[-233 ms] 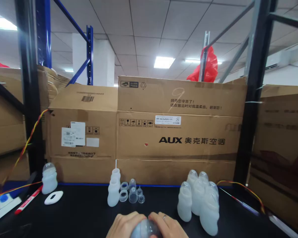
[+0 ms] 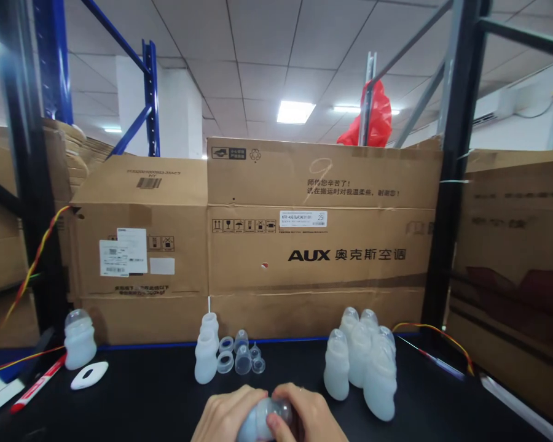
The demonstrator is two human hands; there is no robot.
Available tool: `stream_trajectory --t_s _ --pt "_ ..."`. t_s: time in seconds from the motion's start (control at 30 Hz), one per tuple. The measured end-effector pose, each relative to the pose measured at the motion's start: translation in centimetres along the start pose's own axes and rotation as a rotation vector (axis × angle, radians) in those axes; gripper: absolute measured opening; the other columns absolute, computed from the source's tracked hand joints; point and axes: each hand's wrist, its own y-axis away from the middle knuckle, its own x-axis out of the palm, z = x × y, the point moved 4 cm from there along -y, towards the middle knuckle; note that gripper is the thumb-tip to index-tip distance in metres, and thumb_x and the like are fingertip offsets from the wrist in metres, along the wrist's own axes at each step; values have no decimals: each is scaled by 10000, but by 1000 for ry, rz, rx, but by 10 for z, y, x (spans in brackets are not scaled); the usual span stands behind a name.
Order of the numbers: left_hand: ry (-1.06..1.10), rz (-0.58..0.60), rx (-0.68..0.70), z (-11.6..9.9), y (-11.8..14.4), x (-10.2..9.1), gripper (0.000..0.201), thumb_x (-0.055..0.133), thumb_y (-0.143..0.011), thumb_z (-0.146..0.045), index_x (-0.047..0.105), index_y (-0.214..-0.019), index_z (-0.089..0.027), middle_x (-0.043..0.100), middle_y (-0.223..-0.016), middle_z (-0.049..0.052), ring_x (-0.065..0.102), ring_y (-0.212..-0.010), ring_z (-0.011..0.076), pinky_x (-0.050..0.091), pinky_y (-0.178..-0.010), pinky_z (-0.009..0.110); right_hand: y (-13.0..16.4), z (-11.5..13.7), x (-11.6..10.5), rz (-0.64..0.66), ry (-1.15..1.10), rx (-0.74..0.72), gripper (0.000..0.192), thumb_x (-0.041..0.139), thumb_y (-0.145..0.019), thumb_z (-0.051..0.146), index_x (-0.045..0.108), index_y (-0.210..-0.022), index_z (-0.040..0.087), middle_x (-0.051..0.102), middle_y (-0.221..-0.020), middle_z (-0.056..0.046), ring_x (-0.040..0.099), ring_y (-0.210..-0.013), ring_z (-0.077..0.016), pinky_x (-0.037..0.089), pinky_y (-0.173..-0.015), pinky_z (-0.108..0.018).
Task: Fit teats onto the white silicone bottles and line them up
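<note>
At the near edge of the black surface, a translucent baby bottle [image 2: 254,423] with a clear cap lies tilted between both hands. My left hand [image 2: 225,415] is wrapped round its body. My right hand [image 2: 309,416] grips the capped end, thumb across the front. Beyond them stand two open bottle bodies [image 2: 206,359], one behind the other. Next to these are ring collars [image 2: 225,362], clear caps [image 2: 243,360] and small teats [image 2: 258,364]. Several capped bottles [image 2: 380,383] stand grouped at the right.
At the left are another capped bottle [image 2: 80,341], a white oval object [image 2: 89,376] and a red marker [image 2: 37,383]. Cardboard [image 2: 322,258] walls the back, between dark rack posts [image 2: 451,184]. A yellow-red cable [image 2: 435,328] runs along the right.
The view has turned slightly to the right, so the scene sits further left. The held bottle has tilted, its cap end now towards my right hand, whose thumb shows more.
</note>
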Motion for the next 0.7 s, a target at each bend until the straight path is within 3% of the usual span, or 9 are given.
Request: stream_trajectory --t_s 0.07,0.13,0.2,0.23,0.3,0.4,0.5,0.57,0.7 --pt "8 -70 53 3 4 5 550 765 -917 -467 641 -1438 -339 782 -1313 62 765 -1174 305 615 -1020 357 -4 11 -22 -32 -50 21 214 714 -946 363 674 -1138 278 792 -895 -1 761 -714 -206 597 -670 -271" --pt "13 -134 71 8 9 11 832 794 -900 -457 401 -1629 -370 622 -1561 86 620 -1400 346 525 -1181 448 -7 24 -47 -94 -78 -44 332 721 -942 314 632 -1261 292 792 -1009 -9 770 -792 -199 620 -731 -265" --pt "-8 -144 35 15 12 16 993 773 -903 -473 201 -1703 -335 446 -1697 123 484 -1518 377 462 -1235 537 -7 30 -67 -177 -95 -61 427 689 -985 292 548 -1387 320 778 -1105 -12 773 -885 -183 631 -816 -254" --pt "-35 -125 -10 18 12 18 966 736 -924 -472 193 -1707 -308 406 -1718 137 453 -1539 380 452 -1238 561 -5 30 -74 -227 -98 -48 457 667 -1008 291 505 -1433 328 771 -1122 -13 772 -910 -176 631 -850 -253" --pt "-125 -63 -124 24 10 17 760 636 -976 -449 355 -1661 -274 443 -1694 143 467 -1531 371 450 -1238 573 -2 26 -82 -307 -86 -6 461 631 -1038 305 463 -1467 322 763 -1095 -17 767 -914 -174 635 -859 -258" --pt "-273 -33 -292 28 6 7 559 532 -1012 -390 553 -1543 -217 482 -1663 152 470 -1532 350 427 -1258 544 1 14 -80 -320 -34 65 399 610 -1055 346 497 -1436 312 751 -1086 -33 761 -926 -200 645 -799 -287" --pt "-348 -41 -408 32 3 0 590 487 -1022 -348 511 -1560 -106 445 -1673 206 450 -1545 350 443 -1243 522 3 1 -72 -293 0 175 356 594 -1063 414 534 -1397 310 738 -1105 -45 756 -933 -220 651 -762 -321" --pt "-352 -28 -444 34 3 0 587 491 -1024 -342 515 -1543 -69 514 -1615 227 508 -1499 362 491 -1194 531 5 -7 -69 -281 8 238 392 584 -1063 457 521 -1421 311 733 -1116 -49 760 -949 -228 661 -782 -344" --pt "-320 -19 -432 32 3 -1 513 534 -1008 -293 558 -1498 -145 642 -1472 172 627 -1370 336 575 -1061 497 7 -13 -68 -259 33 274 406 530 -1079 484 491 -1456 339 702 -1210 -54 755 -1030 -236 668 -831 -370"
